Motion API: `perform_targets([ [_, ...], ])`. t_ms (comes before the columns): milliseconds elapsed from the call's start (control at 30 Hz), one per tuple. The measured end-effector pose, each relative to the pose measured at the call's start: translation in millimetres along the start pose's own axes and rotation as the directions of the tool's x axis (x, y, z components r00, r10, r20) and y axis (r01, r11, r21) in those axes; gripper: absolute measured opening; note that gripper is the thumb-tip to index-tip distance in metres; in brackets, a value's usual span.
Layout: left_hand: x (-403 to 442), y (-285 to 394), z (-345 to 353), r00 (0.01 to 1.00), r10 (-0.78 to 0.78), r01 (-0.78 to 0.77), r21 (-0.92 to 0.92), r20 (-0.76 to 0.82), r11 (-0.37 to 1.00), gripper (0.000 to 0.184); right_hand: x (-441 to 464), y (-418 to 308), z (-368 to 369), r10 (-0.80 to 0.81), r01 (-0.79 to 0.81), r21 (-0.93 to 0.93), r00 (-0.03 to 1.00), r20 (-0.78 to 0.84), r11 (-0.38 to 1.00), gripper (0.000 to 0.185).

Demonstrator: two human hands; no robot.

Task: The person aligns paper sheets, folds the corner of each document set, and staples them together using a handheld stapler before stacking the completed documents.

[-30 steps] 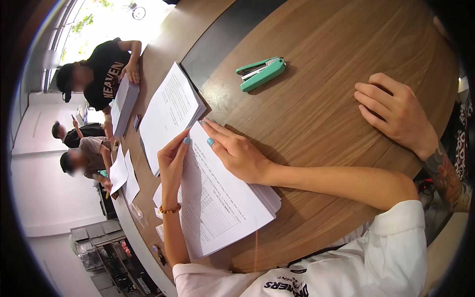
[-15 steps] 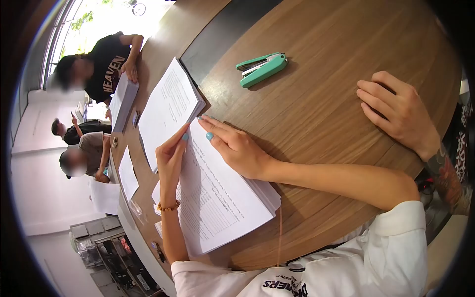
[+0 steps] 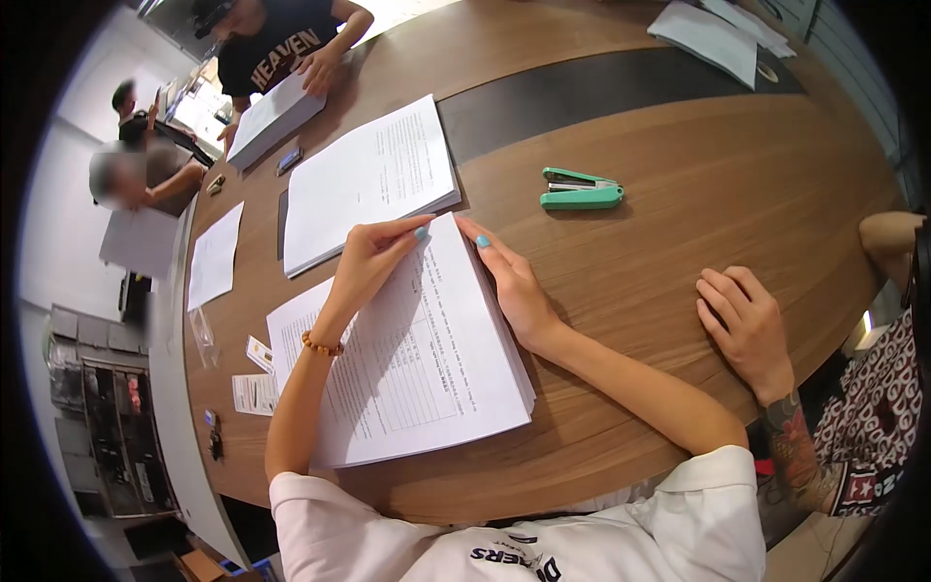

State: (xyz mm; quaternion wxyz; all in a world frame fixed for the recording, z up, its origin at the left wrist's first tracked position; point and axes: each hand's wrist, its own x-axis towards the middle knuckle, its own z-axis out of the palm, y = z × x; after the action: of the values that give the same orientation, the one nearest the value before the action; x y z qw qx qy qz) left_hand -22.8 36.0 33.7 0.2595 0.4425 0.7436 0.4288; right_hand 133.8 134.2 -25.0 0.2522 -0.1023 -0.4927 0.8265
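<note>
A thick stack of printed paper [image 3: 388, 388] lies on the table right in front of me. At its far left edge, my left hand [image 3: 373, 257] pinches the far corner, thumb and straight fingers close together. My right hand [image 3: 519, 296] grips the stack's right side near the same corner, thumb at the top edge and the other fingers partly hidden. Just beyond is a second paper stack [image 3: 373, 184]. To the right of it, a green stapler [image 3: 582, 190] rests on the wood, touched by no one.
Another person's hand [image 3: 742, 325] rests on the table at right. Across the table a person in a black shirt [image 3: 281, 48] holds a paper stack [image 3: 276, 116]. A loose sheet [image 3: 215, 254], small cards [image 3: 255, 393] and more papers [image 3: 703, 39] lie around.
My view has turned, so the table appears rotated. My right hand has shifted off the top page to the stack's right side; my left stays by the far corner.
</note>
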Motion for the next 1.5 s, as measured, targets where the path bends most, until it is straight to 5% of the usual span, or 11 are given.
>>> perform_targets([
  [300,3.1,-3.9,-3.8,0.998,-0.057,0.056,0.035,0.027,0.998,0.024,0.6,0.1,-1.1,-0.038,0.039,-0.149,0.999,0.015,0.988,0.044],
  [533,1.5,-6.5,4.0,0.997,0.046,-0.047,-0.019,-0.054,0.999,0.023,-0.6,-1.6,-1.6,-0.051,0.055,-0.17,0.998,0.033,0.984,0.043],
  [1000,-6.3,3.5,4.9,0.955,0.288,-0.271,0.191,-0.067,0.943,0.024,-2.7,-4.0,0.2,-0.076,0.086,-0.288,0.996,0.048,0.954,0.043],
  [1133,-15.4,22.7,2.7,0.998,0.057,-0.054,0.24,-0.006,0.969,0.029,-3.2,-4.0,0.5,-0.066,0.074,-0.266,0.997,0.039,0.961,0.044],
  [1267,-11.9,-6.4,11.9,0.952,0.293,-0.27,0.212,-0.084,0.939,0.032,-2.5,1.7,-3.2,-0.073,0.085,-0.255,0.996,0.055,0.963,0.044],
  [1400,-16.5,2.4,7.5,0.979,0.203,-0.189,0.263,-0.029,0.946,0.035,-4.1,-6.2,1.9,-0.051,0.06,-0.232,0.998,0.046,0.971,0.043],
  [1500,-16.6,-4.4,7.5,0.947,0.317,-0.297,0.248,-0.045,0.922,0.035,-0.7,-2.4,2.3,-0.136,0.149,-0.18,0.988,0.078,0.972,0.043],
])
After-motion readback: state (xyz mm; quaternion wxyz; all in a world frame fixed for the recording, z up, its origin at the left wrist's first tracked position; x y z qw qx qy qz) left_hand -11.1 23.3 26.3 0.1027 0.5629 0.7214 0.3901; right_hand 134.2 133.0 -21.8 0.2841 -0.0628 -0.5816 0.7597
